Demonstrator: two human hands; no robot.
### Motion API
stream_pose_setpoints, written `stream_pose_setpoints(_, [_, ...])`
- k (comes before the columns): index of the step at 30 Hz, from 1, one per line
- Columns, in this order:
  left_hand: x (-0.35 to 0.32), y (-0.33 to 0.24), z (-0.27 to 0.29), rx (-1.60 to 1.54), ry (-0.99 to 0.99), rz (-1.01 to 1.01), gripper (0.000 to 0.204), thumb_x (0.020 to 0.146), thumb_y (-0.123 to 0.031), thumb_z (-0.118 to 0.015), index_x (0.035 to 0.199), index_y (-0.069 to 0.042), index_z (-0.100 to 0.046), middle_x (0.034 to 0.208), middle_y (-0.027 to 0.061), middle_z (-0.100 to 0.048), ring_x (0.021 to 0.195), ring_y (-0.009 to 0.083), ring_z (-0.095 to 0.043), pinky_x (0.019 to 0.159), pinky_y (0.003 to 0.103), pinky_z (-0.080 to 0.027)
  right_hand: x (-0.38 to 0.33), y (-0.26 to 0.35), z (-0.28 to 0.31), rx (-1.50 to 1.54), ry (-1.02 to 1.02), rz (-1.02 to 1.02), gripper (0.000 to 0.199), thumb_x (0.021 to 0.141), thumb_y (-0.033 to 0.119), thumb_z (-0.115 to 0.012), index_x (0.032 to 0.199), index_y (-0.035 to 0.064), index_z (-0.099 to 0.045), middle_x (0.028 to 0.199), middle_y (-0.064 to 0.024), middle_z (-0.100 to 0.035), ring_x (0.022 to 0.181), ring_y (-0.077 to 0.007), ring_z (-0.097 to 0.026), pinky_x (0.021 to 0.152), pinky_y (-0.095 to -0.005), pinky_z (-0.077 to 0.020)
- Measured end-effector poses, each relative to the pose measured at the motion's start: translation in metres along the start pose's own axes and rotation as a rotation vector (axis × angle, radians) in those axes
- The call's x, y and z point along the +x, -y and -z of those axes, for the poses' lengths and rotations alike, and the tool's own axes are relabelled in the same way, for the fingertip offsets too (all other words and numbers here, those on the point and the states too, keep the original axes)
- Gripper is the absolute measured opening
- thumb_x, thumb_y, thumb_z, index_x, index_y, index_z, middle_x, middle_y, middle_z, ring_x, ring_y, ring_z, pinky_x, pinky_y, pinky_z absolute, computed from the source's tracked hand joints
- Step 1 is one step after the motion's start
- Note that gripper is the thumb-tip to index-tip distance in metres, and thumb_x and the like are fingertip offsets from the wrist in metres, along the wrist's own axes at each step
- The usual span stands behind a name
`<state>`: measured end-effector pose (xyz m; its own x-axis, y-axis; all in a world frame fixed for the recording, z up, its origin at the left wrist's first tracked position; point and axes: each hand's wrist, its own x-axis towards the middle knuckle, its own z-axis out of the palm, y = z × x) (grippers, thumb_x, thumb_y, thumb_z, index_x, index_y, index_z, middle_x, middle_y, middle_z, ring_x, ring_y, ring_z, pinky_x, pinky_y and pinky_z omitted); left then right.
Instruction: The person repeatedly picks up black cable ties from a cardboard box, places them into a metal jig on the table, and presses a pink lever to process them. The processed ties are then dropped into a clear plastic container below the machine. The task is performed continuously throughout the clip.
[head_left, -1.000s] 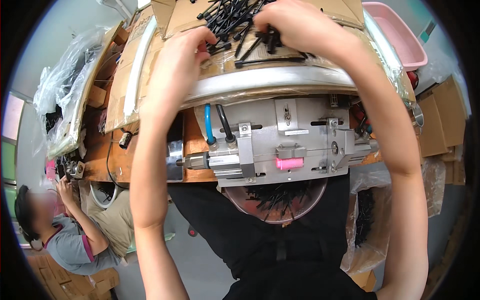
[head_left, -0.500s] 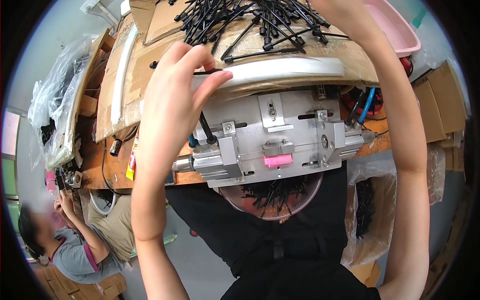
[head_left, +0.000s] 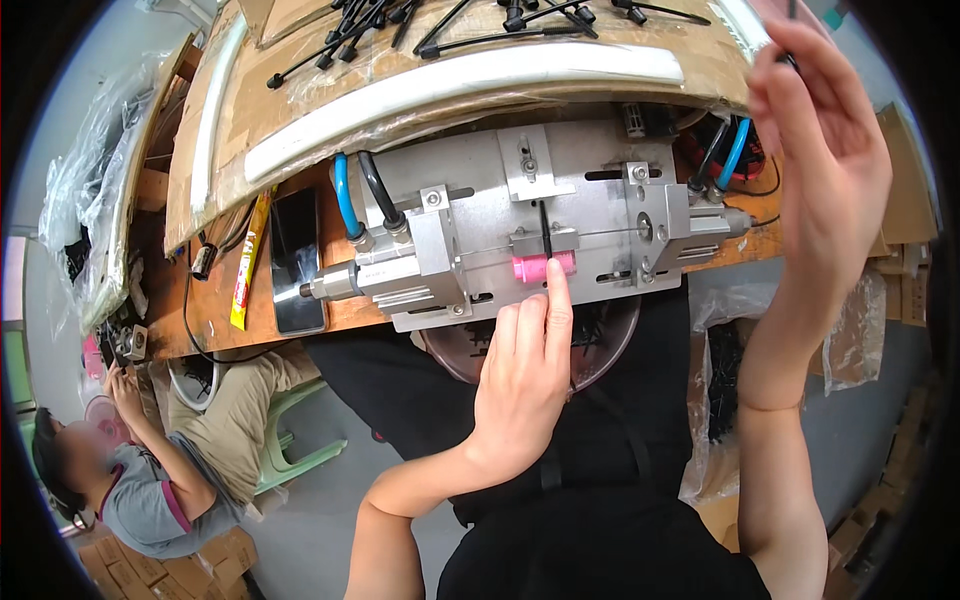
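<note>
Head view: left hand (head_left: 520, 385), fingers together, seats a thin black pin (head_left: 545, 232) in the metal jig (head_left: 520, 225) above the pink block (head_left: 545, 267), while right hand (head_left: 830, 170) pinches another black pin (head_left: 790, 55) far right.

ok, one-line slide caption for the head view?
Left hand seats a black cable tie in the metal fixture; right hand raised beside it.

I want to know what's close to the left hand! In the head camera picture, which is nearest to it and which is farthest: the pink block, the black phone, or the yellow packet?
From the left hand:
1. Pink block, right at the fingertip, on the metal machine.
2. Black phone, flat on the wooden bench, off to the left.
3. Yellow packet, farther left, beside the phone.
</note>
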<state>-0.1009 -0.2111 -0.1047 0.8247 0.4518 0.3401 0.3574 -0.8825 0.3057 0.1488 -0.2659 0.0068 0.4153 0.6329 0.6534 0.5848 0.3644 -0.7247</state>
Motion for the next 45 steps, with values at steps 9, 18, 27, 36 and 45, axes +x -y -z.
stream_pose_setpoints(9, [-0.002,0.003,-0.005,0.053,0.026,0.012,0.074,0.072,0.006,-0.061,0.142,0.011,-0.037,0.099,0.0112,-0.051,0.088,0.0238,-0.053,0.082,0.033,-0.049,-0.078,0.022,-0.035,-0.266,-0.013,0.044,0.026,0.085,-0.008,-0.068,0.111,-0.0054,-0.063,0.098,-0.0127,-0.069,0.078,-0.0145,-0.063,0.066,-0.0233,-0.049])
stream_pose_setpoints(18, [0.127,0.077,0.07,0.072,-0.361,-0.143,0.017,0.092,-0.006,-0.056,0.107,-0.007,-0.065,0.105,0.0135,-0.061,0.103,0.0315,-0.055,0.085,0.036,-0.045,-0.156,-0.004,-0.094,-0.376,0.288,-0.023,0.067,0.072,-0.007,-0.076,0.134,-0.009,-0.051,0.071,-0.0099,-0.055,0.06,-0.0209,-0.054,0.056,-0.0333,-0.0473])
stream_pose_setpoints(27, [0.172,0.12,0.11,-0.213,0.157,-0.189,0.013,0.089,0.0,-0.06,0.102,-0.002,-0.062,0.088,0.0024,-0.061,0.082,0.014,-0.056,0.08,0.027,-0.047,-0.146,0.0,-0.101,-0.427,0.414,-0.116,0.061,0.08,0.003,-0.074,0.136,-0.0031,-0.052,0.069,-0.0085,-0.057,0.062,-0.0203,-0.059,0.054,-0.0338,-0.0482])
stream_pose_setpoints(36, [0.098,0.075,0.095,-0.11,-0.294,-0.198,0.02,0.076,0.011,-0.066,0.093,0.0,-0.063,0.092,0.0097,-0.064,0.085,0.023,-0.063,0.073,0.032,-0.05,0.056,-0.006,-0.073,-0.996,0.305,0.491,0.024,0.087,0.009,-0.068,0.11,0.0027,-0.068,0.089,-0.0135,-0.071,0.07,-0.0174,-0.066,0.06,-0.0301,-0.0495])
stream_pose_setpoints(45, [-0.001,-0.001,0.013,-0.013,-0.038,-0.06,0.065,0.073,0.005,-0.062,0.136,0.009,-0.047,0.097,0.0117,-0.051,0.087,0.024,-0.054,0.08,0.032,-0.048,0.106,0.034,-0.064,-0.467,0.299,0.006,0.027,0.089,0.012,-0.064,0.106,-0.0093,-0.066,0.089,-0.0178,-0.071,0.073,-0.0187,-0.07,0.06,-0.0259,-0.0536])
